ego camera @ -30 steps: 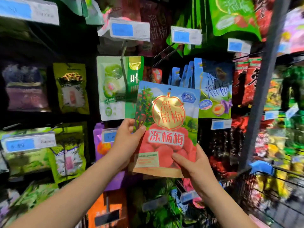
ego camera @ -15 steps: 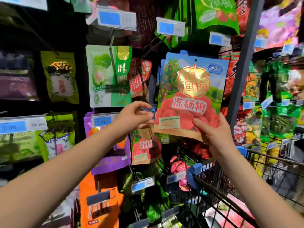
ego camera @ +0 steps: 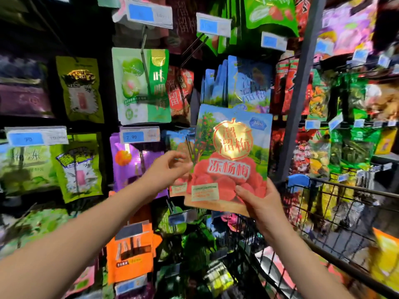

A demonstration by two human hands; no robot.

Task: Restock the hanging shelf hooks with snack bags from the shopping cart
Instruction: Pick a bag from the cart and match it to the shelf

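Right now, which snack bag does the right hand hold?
The blue-and-red plastic bag with the gold emblem; the right hand grips its lower edge. Other bags hang.

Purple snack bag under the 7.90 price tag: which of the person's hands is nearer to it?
Left. The left hand is just right of the purple snack bag, overlapping its right edge; the right hand is farther right, gripping the red fruit bag.

I see a blue-and-white price label marked 7.90 point(ego camera: 140, 136) sitting just above a purple foil pouch point(ego camera: 129, 167). Above the label hangs a green-and-white plastic pouch point(ego camera: 138, 87), with an olive-yellow pouch point(ego camera: 79, 89) to its left. Lower down hangs an orange pouch point(ego camera: 131, 253). To the right, a grey metal upright post point(ego camera: 300, 87) divides the shelving.
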